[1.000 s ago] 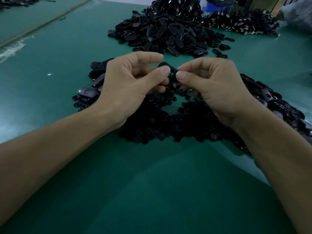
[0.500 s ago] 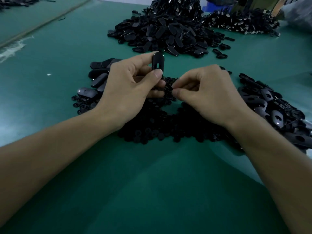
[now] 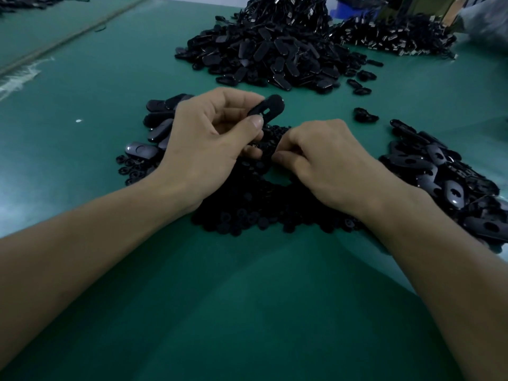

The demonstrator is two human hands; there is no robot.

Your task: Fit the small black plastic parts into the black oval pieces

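Head view. My left grip (image 3: pixel 209 144) grasps one black oval piece (image 3: pixel 270 107) between thumb and forefinger. It is lifted clear of the bench (image 3: pixel 247 312), tilted, with its slotted face turned toward me. The piece sits just above the frame's centre, toward 12 o'clock.

My right grip (image 3: pixel 330 163) is curled, knuckles up, with its fingertips (image 3: pixel 279 158) down in the heap of small black parts (image 3: pixel 247 213) at centre. Whether a part is pinched there I cannot tell, since the fingers and the dark heap hide it.

More oval pieces lie in a loose pile at 3 o'clock (image 3: pixel 445 182). A few lie at 9 to 10 o'clock (image 3: pixel 162 116), just behind my left wrist. A large far heap (image 3: pixel 269 56) lies at 12 to 1 o'clock.

Step in hand, as I judge it, is fetching one small part for the held oval. To do it well:
- I take a single part, not a cluster.
- I turn it between my fingertips until its seating side faces the slot.
- I hold the oval steady by its lower end so the opening stays uncovered.
- I bring the part in square and press evenly. A skewed entry is likely to jam or flick the part away.
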